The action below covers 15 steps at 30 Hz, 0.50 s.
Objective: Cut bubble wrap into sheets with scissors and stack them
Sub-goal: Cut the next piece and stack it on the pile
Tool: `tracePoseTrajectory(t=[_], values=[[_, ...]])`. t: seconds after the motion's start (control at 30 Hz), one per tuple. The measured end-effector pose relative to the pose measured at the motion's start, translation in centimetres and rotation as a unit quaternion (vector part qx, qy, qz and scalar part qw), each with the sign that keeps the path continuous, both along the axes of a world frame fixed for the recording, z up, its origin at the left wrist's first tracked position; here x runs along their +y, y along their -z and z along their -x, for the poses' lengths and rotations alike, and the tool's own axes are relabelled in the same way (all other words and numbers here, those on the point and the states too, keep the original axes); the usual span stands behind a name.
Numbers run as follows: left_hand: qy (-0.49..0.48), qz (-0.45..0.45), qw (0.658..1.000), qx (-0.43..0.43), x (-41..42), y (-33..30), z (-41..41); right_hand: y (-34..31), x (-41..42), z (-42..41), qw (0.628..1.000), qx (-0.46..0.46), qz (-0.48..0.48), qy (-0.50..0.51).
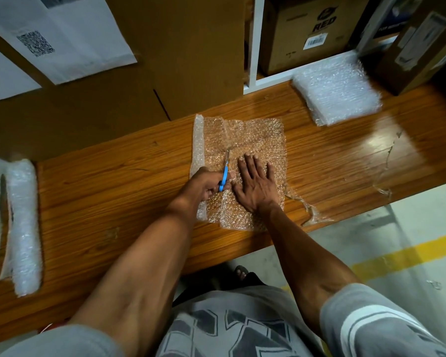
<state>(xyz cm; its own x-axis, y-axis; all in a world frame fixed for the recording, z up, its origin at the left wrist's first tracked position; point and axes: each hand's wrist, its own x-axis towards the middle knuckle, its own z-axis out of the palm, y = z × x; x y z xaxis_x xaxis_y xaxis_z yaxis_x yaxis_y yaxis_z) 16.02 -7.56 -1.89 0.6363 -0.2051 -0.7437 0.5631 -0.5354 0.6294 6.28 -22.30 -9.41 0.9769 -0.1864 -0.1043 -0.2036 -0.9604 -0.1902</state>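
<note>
Blue-handled scissors (224,173) sat in the curled fingers (213,190) of the left hand (206,185), blades pointing up the frame into a bubble wrap sheet (242,155) at centre frame. Beside them the right hand (256,181) lay flat, fingers straight and slightly spread, pressing the sheet onto the wooden tabletop (113,181). Light, soft and springy, the film would likely slide or bunch under the blades unless pinned close to the cut line, as the palm did; a freed piece looked best lifted by an edge. A narrow folded strip (198,143) ran along the sheet's left side. Finished sheets formed a stack (337,91) at upper right, near cardboard boxes (309,29) on a shelf. A bubble wrap roll (23,225) lay at the left edge of the frame.
</note>
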Motion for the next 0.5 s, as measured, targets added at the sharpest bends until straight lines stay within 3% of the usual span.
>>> tracePoseTrajectory(t=[0.5], values=[[0.083,0.013,0.988,0.133,-0.4,-1.8,-0.9,-1.6,-0.2,-0.2,0.998,-0.035,-0.030,0.041]])
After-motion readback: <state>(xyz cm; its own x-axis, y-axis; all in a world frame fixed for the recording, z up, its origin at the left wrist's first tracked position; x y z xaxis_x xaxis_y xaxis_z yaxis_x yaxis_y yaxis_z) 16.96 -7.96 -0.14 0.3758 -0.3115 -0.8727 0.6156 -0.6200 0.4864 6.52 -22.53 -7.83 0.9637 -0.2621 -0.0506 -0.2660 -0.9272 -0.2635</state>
